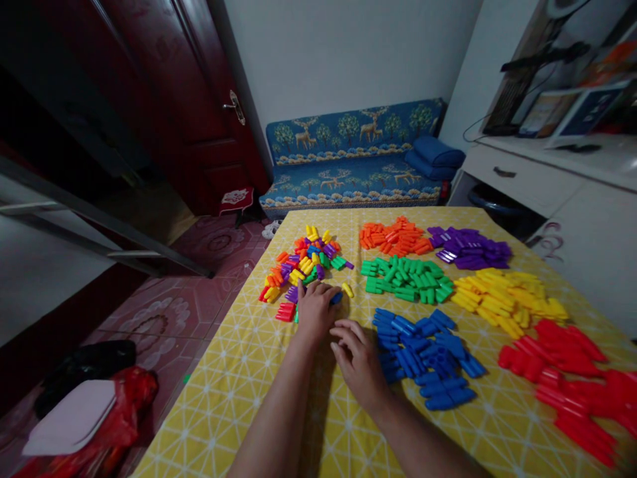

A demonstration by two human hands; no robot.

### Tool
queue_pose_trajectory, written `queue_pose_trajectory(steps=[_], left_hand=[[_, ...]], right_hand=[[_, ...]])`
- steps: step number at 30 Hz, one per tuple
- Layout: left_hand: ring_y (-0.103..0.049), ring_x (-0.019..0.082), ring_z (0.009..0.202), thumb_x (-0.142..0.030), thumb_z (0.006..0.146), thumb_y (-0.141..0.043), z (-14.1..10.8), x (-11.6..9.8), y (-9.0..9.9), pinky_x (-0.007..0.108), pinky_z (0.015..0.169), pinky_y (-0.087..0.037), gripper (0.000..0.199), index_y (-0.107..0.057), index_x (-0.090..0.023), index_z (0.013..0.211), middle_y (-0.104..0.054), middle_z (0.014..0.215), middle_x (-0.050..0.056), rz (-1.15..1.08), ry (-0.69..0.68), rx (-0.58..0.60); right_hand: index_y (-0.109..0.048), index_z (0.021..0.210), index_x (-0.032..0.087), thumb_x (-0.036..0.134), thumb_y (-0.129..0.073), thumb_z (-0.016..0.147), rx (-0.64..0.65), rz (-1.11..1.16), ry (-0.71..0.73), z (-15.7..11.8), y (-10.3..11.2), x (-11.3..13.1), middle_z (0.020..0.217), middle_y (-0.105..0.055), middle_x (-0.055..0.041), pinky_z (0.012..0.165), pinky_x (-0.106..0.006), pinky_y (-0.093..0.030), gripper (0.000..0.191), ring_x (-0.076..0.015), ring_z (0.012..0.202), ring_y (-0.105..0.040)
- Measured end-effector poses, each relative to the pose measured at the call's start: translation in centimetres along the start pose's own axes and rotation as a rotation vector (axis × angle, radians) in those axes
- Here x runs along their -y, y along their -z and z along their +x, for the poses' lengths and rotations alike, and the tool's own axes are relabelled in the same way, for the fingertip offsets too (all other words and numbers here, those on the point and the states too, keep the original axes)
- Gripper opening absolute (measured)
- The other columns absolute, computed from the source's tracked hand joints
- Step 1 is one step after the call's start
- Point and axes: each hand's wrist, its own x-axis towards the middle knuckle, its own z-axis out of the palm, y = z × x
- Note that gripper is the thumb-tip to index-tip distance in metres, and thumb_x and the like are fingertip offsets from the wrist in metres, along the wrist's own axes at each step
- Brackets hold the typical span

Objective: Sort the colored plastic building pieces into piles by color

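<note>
My left hand (314, 311) is at the near edge of a mixed pile of coloured plastic toy building pieces (306, 265). Its fingers are closed on a blue plastic piece (337, 298), which sticks out beyond the fingertips. A single yellow piece (348, 290) lies just past it. Beside it on the right, my right hand (359, 362) hovers low over the cloth, fingers loosely bent and apart, with nothing visible in them. Close to that hand's right side lies a heap of blue pieces (423, 352).
Sorted heaps of orange (395, 237), green (408, 279), purple (470, 247), yellow (507, 299) and red pieces (567, 378) cover the table's right side. A yellow patterned cloth (223, 405) covers the table. Beyond stand a blue sofa (348, 159) and a white cabinet (587, 245).
</note>
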Motion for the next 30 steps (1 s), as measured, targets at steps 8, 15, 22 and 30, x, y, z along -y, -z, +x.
queue_pose_trajectory(steps=[8, 15, 22, 30], left_hand=[[-0.058, 0.022, 0.111, -0.026, 0.092, -0.055, -0.5, 0.8, -0.9, 0.051, 0.115, -0.022, 0.023, -0.068, -0.025, 0.111, -0.072, 0.107, 0.004, -0.161, -0.11, -0.156], [-0.061, 0.021, 0.101, -0.032, 0.094, -0.054, -0.2, -1.9, -2.2, 0.036, 0.09, -0.05, 0.024, -0.068, -0.021, 0.11, -0.071, 0.104, 0.008, -0.484, -0.281, -0.273], [-0.062, 0.022, 0.101, -0.036, 0.093, -0.056, 2.4, -5.8, -4.6, 0.037, 0.09, -0.05, 0.024, -0.07, -0.022, 0.107, -0.071, 0.103, 0.009, -0.616, -0.427, -0.1], [-0.064, 0.022, 0.105, -0.039, 0.096, -0.048, 2.1, -7.4, -4.7, 0.034, 0.096, -0.047, 0.035, -0.065, -0.02, 0.12, -0.07, 0.114, 0.01, -0.628, -0.587, 0.201]], right_hand=[[-0.063, 0.111, 0.021, 0.008, -0.046, 0.092, -0.004, 0.006, 0.248, -0.2, 1.3, 1.8, 0.111, -0.065, -0.0091, 0.088, -0.031, -0.055, 0.028, -0.0177, 0.104, -0.064], [-0.061, 0.112, 0.021, 0.015, -0.047, 0.093, 0.121, -0.045, 0.574, -1.3, 2.8, 4.3, 0.102, -0.072, -0.0045, 0.078, -0.027, -0.055, 0.024, -0.0147, 0.087, -0.068], [-0.06, 0.117, 0.023, 0.01, -0.049, 0.09, -0.024, 0.019, 0.494, -1.4, 3.4, 3.2, 0.102, -0.07, -0.0059, 0.082, -0.028, -0.055, 0.032, -0.0153, 0.094, -0.067], [-0.062, 0.114, 0.023, 0.009, -0.049, 0.088, -0.035, 0.057, 0.442, -1.2, 3.3, 3.0, 0.101, -0.069, -0.0059, 0.083, -0.028, -0.055, 0.032, -0.0159, 0.092, -0.067]])
